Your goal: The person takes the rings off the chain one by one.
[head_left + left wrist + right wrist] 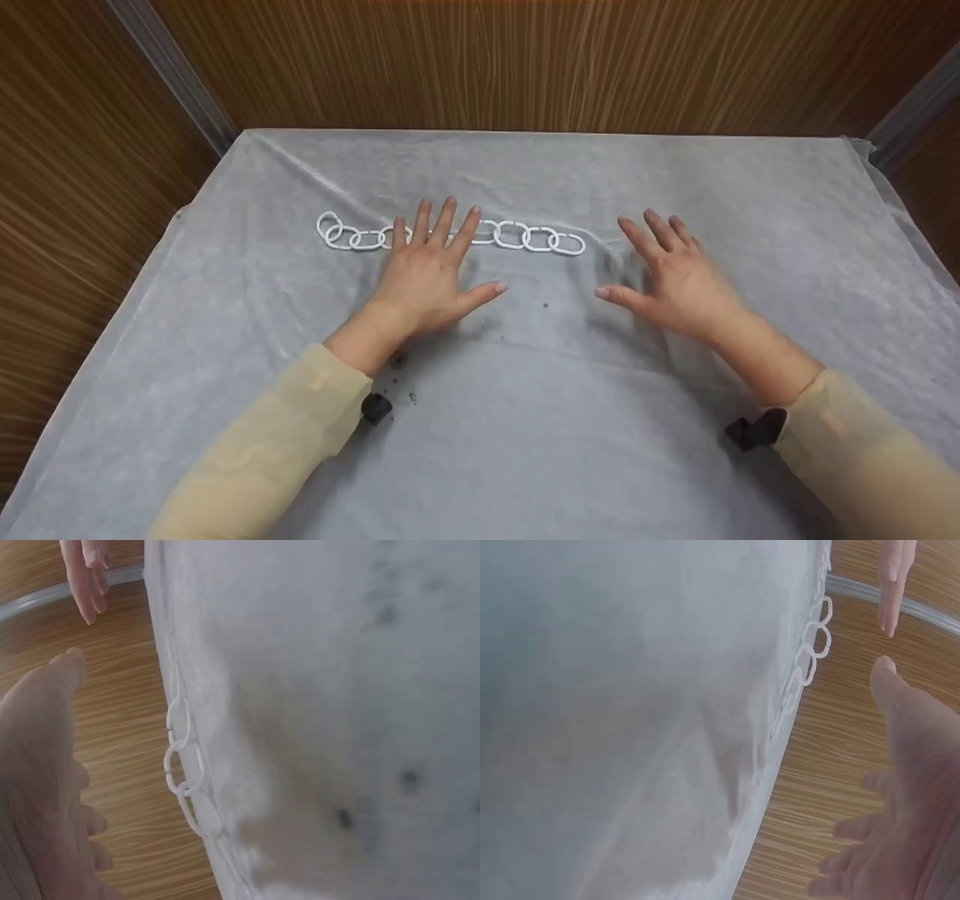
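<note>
A white chain of oval plastic links (540,239) lies stretched from left to right across the covered table. In the head view my left hand (427,281) is spread palm down, its fingers hiding some middle links. My right hand (690,285) is spread to the right of the chain's end, apart from it. Neither hand holds anything. The left wrist view shows several links (184,757) beyond my left hand (37,787). Links (814,641) also appear past my right hand (915,795) in the right wrist view.
A wrinkled pale grey sheet (487,435) covers the table, with small dark spots near the left wrist. Wood-grain panels (525,67) stand behind and at the sides, joined by metal strips (176,71). Each wrist carries a small black device (376,408).
</note>
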The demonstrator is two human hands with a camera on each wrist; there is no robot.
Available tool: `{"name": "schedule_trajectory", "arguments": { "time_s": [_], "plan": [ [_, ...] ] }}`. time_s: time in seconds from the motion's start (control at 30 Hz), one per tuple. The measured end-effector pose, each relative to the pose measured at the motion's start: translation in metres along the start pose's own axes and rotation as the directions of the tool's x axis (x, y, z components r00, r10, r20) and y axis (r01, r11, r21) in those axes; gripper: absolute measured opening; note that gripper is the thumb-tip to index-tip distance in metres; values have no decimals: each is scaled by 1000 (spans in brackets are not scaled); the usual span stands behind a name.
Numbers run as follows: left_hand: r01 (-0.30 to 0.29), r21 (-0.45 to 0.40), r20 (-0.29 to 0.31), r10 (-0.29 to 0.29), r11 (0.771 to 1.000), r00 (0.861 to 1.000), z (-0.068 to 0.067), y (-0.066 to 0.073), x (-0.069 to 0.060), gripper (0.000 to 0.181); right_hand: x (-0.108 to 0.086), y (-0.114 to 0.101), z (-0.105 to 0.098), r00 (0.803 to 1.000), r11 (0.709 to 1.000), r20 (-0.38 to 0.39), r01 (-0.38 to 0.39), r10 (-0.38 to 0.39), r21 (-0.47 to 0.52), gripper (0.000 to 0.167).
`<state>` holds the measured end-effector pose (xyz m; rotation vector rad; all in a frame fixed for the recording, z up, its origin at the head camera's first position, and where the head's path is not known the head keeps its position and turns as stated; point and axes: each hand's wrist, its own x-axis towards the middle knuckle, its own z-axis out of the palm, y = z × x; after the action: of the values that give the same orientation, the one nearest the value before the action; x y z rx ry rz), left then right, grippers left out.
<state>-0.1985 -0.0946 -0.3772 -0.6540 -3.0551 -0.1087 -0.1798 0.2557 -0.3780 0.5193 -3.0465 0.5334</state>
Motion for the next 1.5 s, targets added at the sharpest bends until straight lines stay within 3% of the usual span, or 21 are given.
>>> {"name": "schedule_trajectory", "arguments": {
  "time_s": [0.23,0.4,0.67,0.83,1.03,1.17,1.27,1.4,1.5],
  "plan": [
    [-84,21,7,84,996,996,-10,-1,19,106,17,-1,1,997,987,-47,63,-56,147,89],
    [-145,-1,-6,145,989,989,-9,-2,32,104,27,2,6,988,967,-105,130,-109,219,78],
    [-221,-125,-75,213,967,974,2,-7,50,99,41,9,15,982,935,-142,162,-122,314,65],
    [-261,-234,-133,235,937,963,6,-9,59,95,51,11,18,989,890,-128,124,-75,438,56],
    [-288,-412,-172,237,864,956,10,-6,69,92,61,14,22,997,830,-79,61,-20,555,51],
    [-276,-517,-165,222,810,961,13,-6,78,91,67,16,25,999,797,-52,26,6,604,47],
    [-257,-605,-140,217,754,966,13,-6,84,87,72,17,27,999,775,-36,10,17,632,43],
    [-215,-723,-105,204,657,973,14,-5,92,78,78,19,29,999,768,-21,-13,35,641,38],
    [-177,-773,-83,178,610,980,17,-3,99,71,81,20,32,998,768,-8,-38,57,639,35]
  ]
}}
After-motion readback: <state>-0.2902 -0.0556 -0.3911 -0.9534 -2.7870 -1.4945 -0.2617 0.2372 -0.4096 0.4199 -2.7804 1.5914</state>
